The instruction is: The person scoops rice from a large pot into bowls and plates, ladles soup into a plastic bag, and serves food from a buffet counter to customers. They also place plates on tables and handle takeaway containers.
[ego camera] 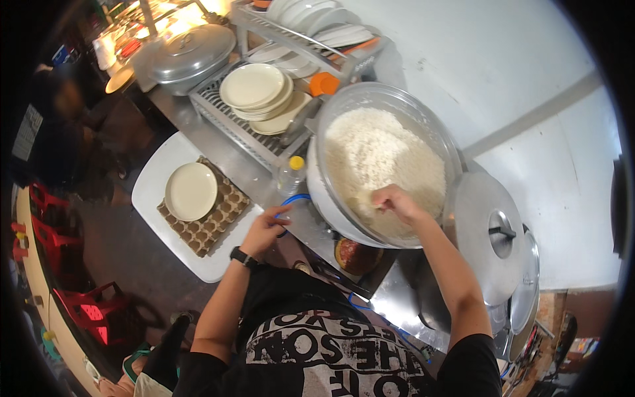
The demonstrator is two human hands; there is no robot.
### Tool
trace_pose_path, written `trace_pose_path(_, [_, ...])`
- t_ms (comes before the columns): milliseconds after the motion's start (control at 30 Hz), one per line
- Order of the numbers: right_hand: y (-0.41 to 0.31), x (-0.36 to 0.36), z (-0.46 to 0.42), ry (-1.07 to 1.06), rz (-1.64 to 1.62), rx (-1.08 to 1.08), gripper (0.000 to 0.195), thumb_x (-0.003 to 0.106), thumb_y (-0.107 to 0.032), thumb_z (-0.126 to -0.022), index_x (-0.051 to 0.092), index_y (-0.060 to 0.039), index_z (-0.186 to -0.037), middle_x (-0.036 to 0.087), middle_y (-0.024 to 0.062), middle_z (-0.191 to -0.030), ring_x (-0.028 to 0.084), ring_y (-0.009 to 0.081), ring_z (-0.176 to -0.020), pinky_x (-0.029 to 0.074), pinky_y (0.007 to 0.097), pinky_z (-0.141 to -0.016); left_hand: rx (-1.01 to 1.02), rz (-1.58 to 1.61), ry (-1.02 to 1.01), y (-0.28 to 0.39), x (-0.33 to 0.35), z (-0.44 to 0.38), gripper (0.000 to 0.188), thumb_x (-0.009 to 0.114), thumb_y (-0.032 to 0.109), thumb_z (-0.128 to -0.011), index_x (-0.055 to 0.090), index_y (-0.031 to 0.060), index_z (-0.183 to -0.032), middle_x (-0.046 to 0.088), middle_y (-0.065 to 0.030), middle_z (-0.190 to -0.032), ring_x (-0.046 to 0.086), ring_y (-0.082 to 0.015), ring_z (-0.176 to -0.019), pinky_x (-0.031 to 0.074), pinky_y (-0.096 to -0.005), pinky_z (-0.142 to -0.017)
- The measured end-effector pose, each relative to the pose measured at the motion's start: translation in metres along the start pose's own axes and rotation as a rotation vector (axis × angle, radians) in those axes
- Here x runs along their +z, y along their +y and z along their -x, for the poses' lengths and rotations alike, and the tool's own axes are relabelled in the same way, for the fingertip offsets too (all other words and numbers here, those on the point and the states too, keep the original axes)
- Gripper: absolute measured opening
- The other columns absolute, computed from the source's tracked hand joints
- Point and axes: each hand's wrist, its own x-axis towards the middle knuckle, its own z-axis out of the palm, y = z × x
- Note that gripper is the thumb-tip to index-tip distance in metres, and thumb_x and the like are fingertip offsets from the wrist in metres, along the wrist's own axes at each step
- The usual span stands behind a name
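Observation:
A large metal pot (454, 144) full of white cooked rice (382, 144) stands on the steel counter. My right hand (397, 202) reaches over its near side, fingers curled at the rice; something pale shows at the fingertips, perhaps a scoop or rice, too blurred to tell. My left hand (269, 230), with a black watch on the wrist, hangs in front of the counter with fingers apart and nothing in it. Left of it, a cream plate (191, 191) lies on a cardboard egg tray (229, 198) on a white surface (154, 173). A clear bottle with a yellow cap (291, 174) stands beside the pot.
Stacked cream plates (255, 87) sit on a metal dish rack (233, 129). Behind it are a lidded pot (193, 49) and more plates. A large metal lid (486, 238) leans right of the rice pot. Red chairs (89, 312) and a person in dark clothes (54, 124) are at left.

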Motion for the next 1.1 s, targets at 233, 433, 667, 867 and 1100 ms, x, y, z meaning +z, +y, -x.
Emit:
trace_pose_path(233, [-0.015,-0.006,-0.015,0.640,-0.767,0.177,0.026,0.058,-0.014,-0.072,0.055,-0.0068,-0.097,0.057,0.0131,-0.099,0.057,0.0299,-0.089,0.049,0.0480,-0.084,-0.342,-0.091,0.778,-0.090,-0.235,0.082,0.049,0.055,0.005,-0.083,0.047,0.0010,-0.131,0.057,-0.0118,-0.109,0.063,-0.0168,-0.078,0.053,-0.0297,-0.059])
trace_pose_path(433, [-0.068,0.063,-0.037,0.548,-0.894,-0.173,0.022,0.057,-0.011,-0.073,0.056,-0.0065,-0.094,0.059,0.0126,-0.104,0.059,0.0321,-0.101,0.046,0.0516,-0.097,-0.417,-0.044,0.965,-0.160,-0.340,0.092,0.050,0.062,0.022,-0.089,0.040,-0.0009,-0.128,0.062,-0.0197,-0.111,0.067,-0.0248,-0.076,0.058,-0.0395,-0.055])
trace_pose_path(667, [-0.076,0.290,-0.158,0.068,-0.936,0.038,0.017,0.056,-0.019,-0.082,0.062,-0.0041,-0.089,0.063,0.0056,-0.090,0.061,0.0239,-0.086,0.047,0.0443,-0.088,-0.410,-0.226,1.122,-0.159,-0.340,0.052,0.038,0.067,0.017,-0.087,0.047,-0.0039,-0.112,0.066,-0.0198,-0.091,0.066,-0.0288,-0.072,0.053,-0.0381,-0.063])
trace_pose_path(867, [0.009,0.439,-0.318,-0.181,0.502,-0.544,0.011,0.055,-0.010,-0.082,0.060,-0.0005,-0.084,0.056,0.0110,-0.084,0.054,0.0264,-0.090,0.045,0.0359,-0.081,-0.268,-0.210,1.016,-0.189,-0.344,0.060,0.033,0.064,0.006,-0.085,0.050,-0.0041,-0.114,0.067,-0.0200,-0.095,0.067,-0.0292,-0.086,0.052,-0.0372,-0.075])
trace_pose_path(1100, [0.093,0.513,-0.345,-0.208,1.440,-1.055,0.010,0.057,-0.010,-0.078,0.061,-0.0031,-0.085,0.054,0.0090,-0.096,0.052,0.0288,-0.089,0.045,0.0333,-0.086,-0.270,-0.271,1.006,-0.182,-0.341,0.071,0.032,0.062,0.005,-0.084,0.048,-0.0019,-0.113,0.067,-0.0210,-0.096,0.066,-0.0303,-0.087,0.051,-0.0362,-0.076])
